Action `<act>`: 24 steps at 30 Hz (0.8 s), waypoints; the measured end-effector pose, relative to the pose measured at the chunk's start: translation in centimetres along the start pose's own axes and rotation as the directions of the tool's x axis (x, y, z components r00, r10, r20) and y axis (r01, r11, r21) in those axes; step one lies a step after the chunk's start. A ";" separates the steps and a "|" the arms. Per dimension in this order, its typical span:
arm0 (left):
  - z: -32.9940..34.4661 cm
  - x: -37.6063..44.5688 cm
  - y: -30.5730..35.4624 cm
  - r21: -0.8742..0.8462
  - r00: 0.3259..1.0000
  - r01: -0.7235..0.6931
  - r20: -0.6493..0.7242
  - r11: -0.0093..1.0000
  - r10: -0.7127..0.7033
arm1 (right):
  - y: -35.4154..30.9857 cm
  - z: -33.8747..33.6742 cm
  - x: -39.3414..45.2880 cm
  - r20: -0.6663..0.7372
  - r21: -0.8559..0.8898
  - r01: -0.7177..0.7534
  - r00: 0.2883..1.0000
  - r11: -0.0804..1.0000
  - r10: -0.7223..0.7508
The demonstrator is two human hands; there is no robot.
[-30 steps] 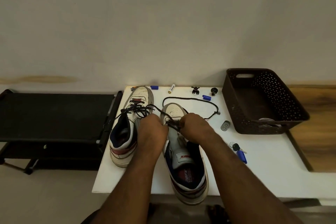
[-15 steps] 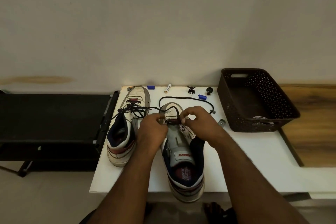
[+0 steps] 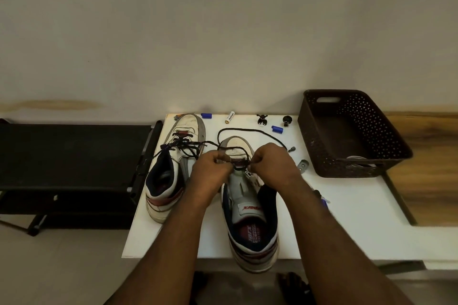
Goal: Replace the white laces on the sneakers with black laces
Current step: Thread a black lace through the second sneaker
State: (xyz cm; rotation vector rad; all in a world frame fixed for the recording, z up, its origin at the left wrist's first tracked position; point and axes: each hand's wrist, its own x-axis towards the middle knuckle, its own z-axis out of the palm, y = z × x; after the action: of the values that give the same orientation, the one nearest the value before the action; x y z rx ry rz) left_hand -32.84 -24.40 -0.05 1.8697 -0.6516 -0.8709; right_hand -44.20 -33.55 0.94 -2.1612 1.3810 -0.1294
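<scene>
Head view: both hands' fingers [image 3: 224,159] pinching black lace [image 3: 244,130] over right sneaker [image 3: 250,215], red tongue label illegible.

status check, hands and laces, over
Left hand and right hand each pinching the black lace over the near sneaker. Lacing just begun at the toe end; far sneaker carries black lace. Nothing in the way.

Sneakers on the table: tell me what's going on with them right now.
A person is lacing the right sneaker with a black lace. The left hand and right hand each pinch the lace near the lowest eyelets by the toe, and the rest loops loose on the white table. The left sneaker already carries black lacing, its ends untied. Something pale lies in the dark basket.
</scene>
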 end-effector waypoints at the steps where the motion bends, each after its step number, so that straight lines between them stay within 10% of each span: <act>1: 0.2 0.1 -0.3 -0.008 0.999 0.031 -0.017 0.999 -0.031 | -0.2 0.0 -0.1 -0.013 -0.068 0.012 1.000 0.998 -0.013; 24: 1.3 -0.4 -1.3 -0.156 0.997 0.006 -0.079 0.988 -0.018 | -1.7 -0.4 -1.9 0.061 -0.102 0.205 0.978 0.974 -0.199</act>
State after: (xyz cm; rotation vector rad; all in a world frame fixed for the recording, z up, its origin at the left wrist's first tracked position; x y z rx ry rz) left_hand -34.02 -24.18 -1.53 1.7604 -0.5087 -0.8258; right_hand -43.87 -31.61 2.56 -2.3754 1.1617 -0.0789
